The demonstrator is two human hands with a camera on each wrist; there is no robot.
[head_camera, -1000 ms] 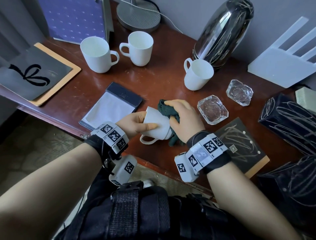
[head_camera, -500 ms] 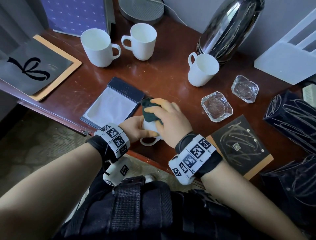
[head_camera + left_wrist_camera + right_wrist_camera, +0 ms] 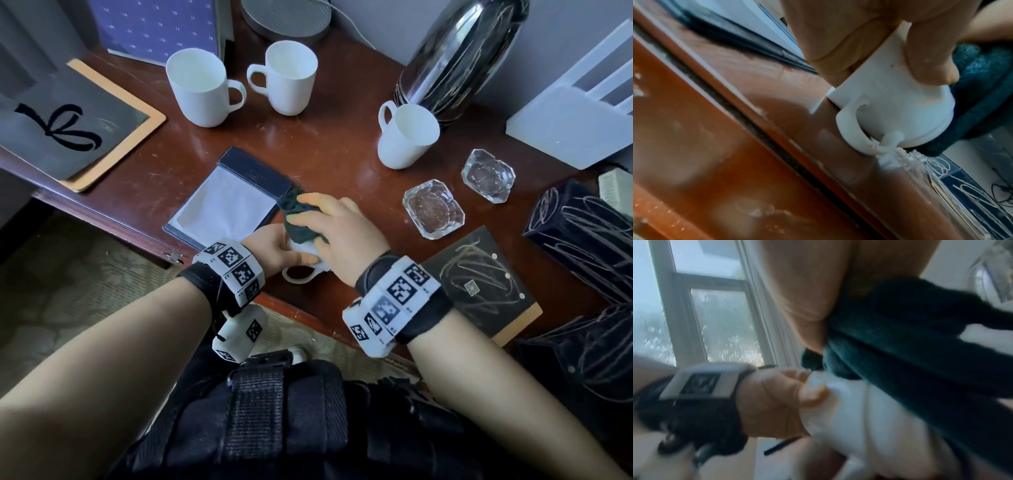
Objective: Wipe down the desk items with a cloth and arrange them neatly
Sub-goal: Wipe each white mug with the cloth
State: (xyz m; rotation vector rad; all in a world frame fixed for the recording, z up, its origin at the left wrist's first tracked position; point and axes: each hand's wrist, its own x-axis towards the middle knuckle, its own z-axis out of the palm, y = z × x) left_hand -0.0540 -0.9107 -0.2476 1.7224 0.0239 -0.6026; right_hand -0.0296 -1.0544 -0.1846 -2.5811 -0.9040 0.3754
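My left hand (image 3: pixel 274 245) grips a white mug (image 3: pixel 305 263) lying on its side at the desk's front edge, handle toward me. In the left wrist view the mug (image 3: pixel 890 104) shows its base and handle, with my thumb across its wall. My right hand (image 3: pixel 329 226) holds a dark green cloth (image 3: pixel 298 219) bunched over the top of the mug. The right wrist view shows the cloth (image 3: pixel 910 345) pressed on the mug (image 3: pixel 859 418), with my left hand (image 3: pixel 777 402) holding it. Most of the mug is hidden under both hands.
Three more white mugs (image 3: pixel 200 85) (image 3: pixel 289 77) (image 3: pixel 406 135) stand behind. A notepad in a dark folder (image 3: pixel 233 202) lies left of my hands. Two glass ashtrays (image 3: pixel 433 209) (image 3: pixel 488 174), a chrome kettle (image 3: pixel 459 54), dark boxes (image 3: pixel 582 236) and a black card (image 3: pixel 479 277) crowd the right.
My right hand has swept the cloth from the right side of the mug up and over to its top left. The left hand keeps its grip and the mug stays put.
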